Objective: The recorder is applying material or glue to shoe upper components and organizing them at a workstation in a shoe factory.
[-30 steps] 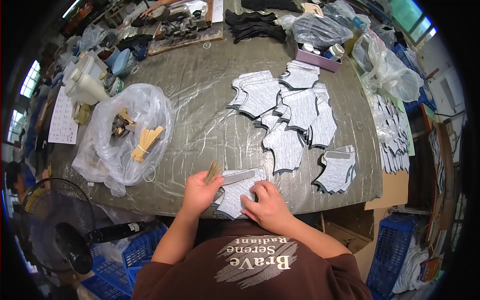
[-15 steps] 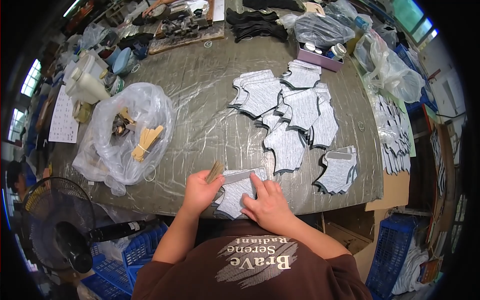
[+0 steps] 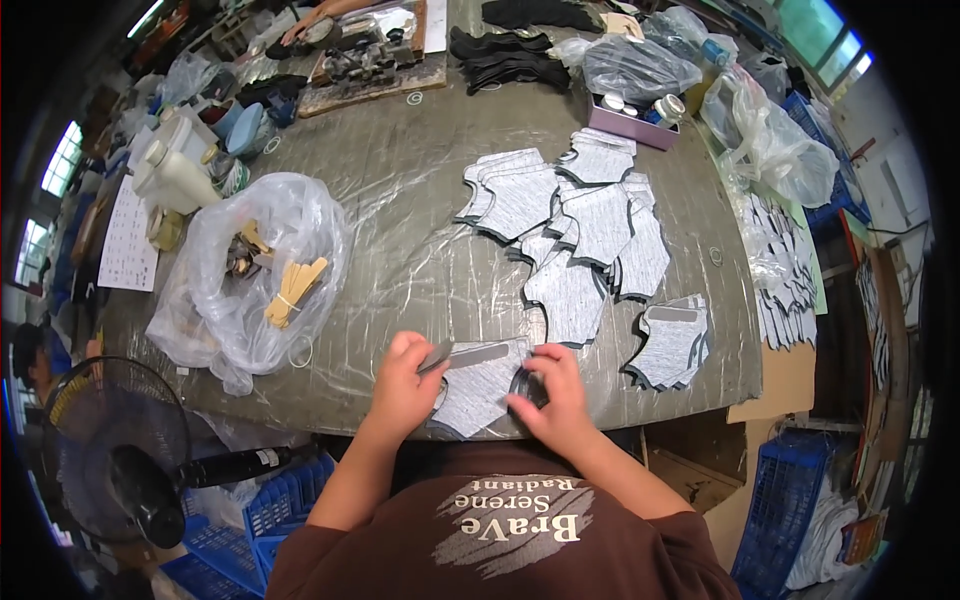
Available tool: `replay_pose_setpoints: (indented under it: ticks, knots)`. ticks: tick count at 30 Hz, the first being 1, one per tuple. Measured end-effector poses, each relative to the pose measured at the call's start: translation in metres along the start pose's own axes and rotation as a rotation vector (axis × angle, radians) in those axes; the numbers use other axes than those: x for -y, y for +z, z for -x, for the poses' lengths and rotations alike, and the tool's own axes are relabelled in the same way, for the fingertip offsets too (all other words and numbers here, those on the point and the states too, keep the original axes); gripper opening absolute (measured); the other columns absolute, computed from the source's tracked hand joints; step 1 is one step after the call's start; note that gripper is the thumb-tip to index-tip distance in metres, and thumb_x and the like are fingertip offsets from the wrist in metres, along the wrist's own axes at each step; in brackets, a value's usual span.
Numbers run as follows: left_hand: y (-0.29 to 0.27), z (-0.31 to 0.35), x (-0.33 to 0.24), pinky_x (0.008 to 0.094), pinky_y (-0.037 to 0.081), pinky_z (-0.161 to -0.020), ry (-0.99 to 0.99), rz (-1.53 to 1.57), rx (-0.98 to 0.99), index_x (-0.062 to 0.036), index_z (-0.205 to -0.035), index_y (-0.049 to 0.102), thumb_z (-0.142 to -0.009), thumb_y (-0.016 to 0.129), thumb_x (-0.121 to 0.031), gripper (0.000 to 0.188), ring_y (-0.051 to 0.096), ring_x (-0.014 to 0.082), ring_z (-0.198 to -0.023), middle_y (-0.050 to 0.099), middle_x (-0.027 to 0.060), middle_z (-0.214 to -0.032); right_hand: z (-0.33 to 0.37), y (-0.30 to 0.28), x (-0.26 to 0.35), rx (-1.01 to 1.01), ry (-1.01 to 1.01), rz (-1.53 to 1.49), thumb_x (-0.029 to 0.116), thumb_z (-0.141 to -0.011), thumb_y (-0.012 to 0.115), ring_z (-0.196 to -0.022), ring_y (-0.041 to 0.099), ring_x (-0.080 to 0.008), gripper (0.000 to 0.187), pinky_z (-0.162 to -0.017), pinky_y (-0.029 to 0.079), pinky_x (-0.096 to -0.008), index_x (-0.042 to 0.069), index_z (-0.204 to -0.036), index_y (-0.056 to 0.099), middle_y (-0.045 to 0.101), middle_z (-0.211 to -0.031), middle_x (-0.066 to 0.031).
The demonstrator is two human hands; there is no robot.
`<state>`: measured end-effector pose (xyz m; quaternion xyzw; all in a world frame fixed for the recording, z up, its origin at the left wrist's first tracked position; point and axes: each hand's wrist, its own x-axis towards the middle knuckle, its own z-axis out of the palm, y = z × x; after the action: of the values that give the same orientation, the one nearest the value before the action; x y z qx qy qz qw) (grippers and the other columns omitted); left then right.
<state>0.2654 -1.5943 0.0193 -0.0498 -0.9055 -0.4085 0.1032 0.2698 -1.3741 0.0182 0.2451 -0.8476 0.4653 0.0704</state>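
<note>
A small stack of cut grey speckled fabric pieces (image 3: 478, 392) with dark undersides lies at the table's near edge. Along its top sits a flat grey strip (image 3: 478, 356). My left hand (image 3: 402, 385) is closed around a thin bundle of strips (image 3: 435, 358), beside the stack's upper left corner. At the right edge of the stack, my right hand (image 3: 558, 395) bends its fingers and thumb around the curved dark border. The fingertips there are partly hidden. To the right lies a similar fabric stack (image 3: 668, 350) with a grey strip on top.
Overlapping fabric stacks (image 3: 600, 225) spread across the table's middle right. A clear plastic bag (image 3: 190, 320) at left holds bundled tan strips (image 3: 293, 290). A black fan (image 3: 150, 480) stands lower left. Behind are a purple box (image 3: 632, 125) of bottles and black fabric pieces (image 3: 508, 60).
My right hand has moved from pressing on the strip to the stack's right edge. My left hand has turned its strip bundle, which now lies flatter. The view has shifted slightly.
</note>
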Motion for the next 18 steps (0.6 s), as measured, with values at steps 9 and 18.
replay_pose_setpoints:
  ticks: [9, 18]
  knots:
    - [0.005, 0.022, -0.023, 0.0202, 0.039, -0.055, -0.473, 0.755, 0.055, 0.0012, -0.091, 0.056, -0.08, 0.06, 0.001, 0.011, 0.047, 0.0049, -0.063, 0.056, 0.0009, -0.074, -0.015, 0.001, 0.008, -0.012, 0.318, -0.147, 0.011, -0.066, 0.073, -0.084, 0.051, -0.0257, 0.045, -0.074, 0.044, -0.033, 0.003, -0.107, 0.056, 0.051, -0.1, -0.0141]
    - [0.008, 0.005, -0.02, 0.0196, 0.034, -0.041, -0.705, 1.06, 0.016, 0.0021, -0.089, 0.059, -0.082, 0.06, -0.006, 0.011, 0.043, 0.0051, -0.046, 0.053, 0.0004, -0.064, -0.032, 0.006, 0.015, 0.15, -0.078, 0.086, 0.008, -0.062, 0.074, -0.095, 0.043, -0.0302, 0.047, -0.081, 0.041, -0.0371, 0.014, -0.106, 0.059, 0.044, -0.108, -0.0138]
